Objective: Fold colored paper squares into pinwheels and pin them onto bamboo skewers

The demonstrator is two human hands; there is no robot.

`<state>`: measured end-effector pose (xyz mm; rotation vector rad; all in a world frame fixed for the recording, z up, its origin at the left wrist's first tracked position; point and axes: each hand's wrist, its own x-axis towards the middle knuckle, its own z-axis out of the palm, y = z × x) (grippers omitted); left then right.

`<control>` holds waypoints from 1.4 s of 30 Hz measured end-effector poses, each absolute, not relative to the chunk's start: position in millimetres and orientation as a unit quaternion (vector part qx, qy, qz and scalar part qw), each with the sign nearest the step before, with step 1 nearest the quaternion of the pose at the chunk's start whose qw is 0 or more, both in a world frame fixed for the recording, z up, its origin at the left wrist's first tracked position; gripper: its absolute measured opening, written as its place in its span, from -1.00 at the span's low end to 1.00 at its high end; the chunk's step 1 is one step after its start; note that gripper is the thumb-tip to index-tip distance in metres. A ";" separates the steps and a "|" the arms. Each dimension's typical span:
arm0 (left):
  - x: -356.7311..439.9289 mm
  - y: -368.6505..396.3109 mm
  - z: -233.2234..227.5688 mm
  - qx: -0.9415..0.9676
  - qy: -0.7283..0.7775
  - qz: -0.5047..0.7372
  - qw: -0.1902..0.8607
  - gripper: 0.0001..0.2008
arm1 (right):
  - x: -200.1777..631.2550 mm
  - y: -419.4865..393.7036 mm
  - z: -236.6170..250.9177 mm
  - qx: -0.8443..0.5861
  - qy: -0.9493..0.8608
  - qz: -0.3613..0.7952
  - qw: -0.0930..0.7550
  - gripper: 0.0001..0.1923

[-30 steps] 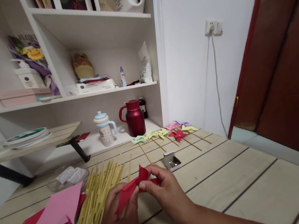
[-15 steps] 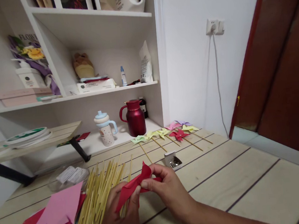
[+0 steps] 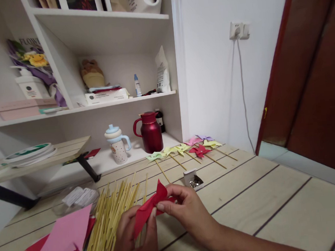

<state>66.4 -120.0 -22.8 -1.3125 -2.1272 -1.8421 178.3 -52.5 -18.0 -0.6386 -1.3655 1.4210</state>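
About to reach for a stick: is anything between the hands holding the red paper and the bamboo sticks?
Nothing visible. The left hand and right hand hold the red paper right beside the bamboo sticks.

Both hands pinched a folded red paper pinwheel (image 3: 151, 206): the left hand (image 3: 136, 241) from below, the right hand (image 3: 187, 213) at its centre, above a bundle of thin bamboo skewers (image 3: 111, 216) on the pale wooden table (image 3: 280, 205).

Upper left of the frame: flower wrapping (image 3: 29, 51) on the shelf shows pale capitals "FLOR", the rest cut off behind the shelf wall. White pump bottle (image 3: 31, 87) below it bears a round dark label, unreadable. Print on the flat white box (image 3: 106, 96) too small to read.
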 end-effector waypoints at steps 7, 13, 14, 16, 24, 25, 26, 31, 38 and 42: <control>64.3 -118.7 -30.0 -0.474 -0.652 -0.576 0.139 -0.86 | 179.0 -55.0 -12.9 -0.269 -0.568 0.588 0.510 -0.89; 60.1 -116.6 -37.8 -0.507 -0.625 -0.547 0.231 -0.91 | 176.2 -57.4 -13.4 -0.290 -0.593 0.541 0.521 -0.95; 58.4 -115.6 -40.8 -0.514 -0.615 -0.548 0.240 -0.92 | 175.2 -57.9 -13.7 -0.295 -0.602 0.523 0.526 -0.95; 54.7 -113.5 -46.5 -0.532 -0.587 -0.558 0.248 -0.94 | 173.5 -58.7 -14.5 -0.298 -0.618 0.491 0.538 -0.91; 52.5 -114.2 -41.7 -0.512 -0.616 -0.572 0.176 -0.90 | 171.8 -55.5 -16.7 -0.254 -0.588 0.520 0.565 -0.88; 53.5 -114.7 -39.2 -0.510 -0.619 -0.574 0.167 -0.91 | 172.2 -55.0 -16.6 -0.253 -0.588 0.521 0.565 -0.89; 54.6 -115.1 -36.7 -0.506 -0.623 -0.575 0.157 -0.91 | 172.6 -54.7 -16.4 -0.251 -0.589 0.522 0.564 -0.90; 60.0 -116.0 -27.3 -0.451 -0.684 -0.567 0.087 -0.87 | 174.6 -54.4 -16.1 -0.240 -0.593 0.539 0.548 -0.92; 59.7 -114.0 -28.5 -0.428 -0.690 -0.580 0.061 -0.90 | 175.8 -54.0 -14.5 -0.225 -0.563 0.569 0.556 -0.69; 56.9 -113.1 -29.1 -0.453 -0.673 -0.583 0.037 -0.88 | 178.7 -54.0 -13.4 -0.248 -0.579 0.560 0.538 -0.65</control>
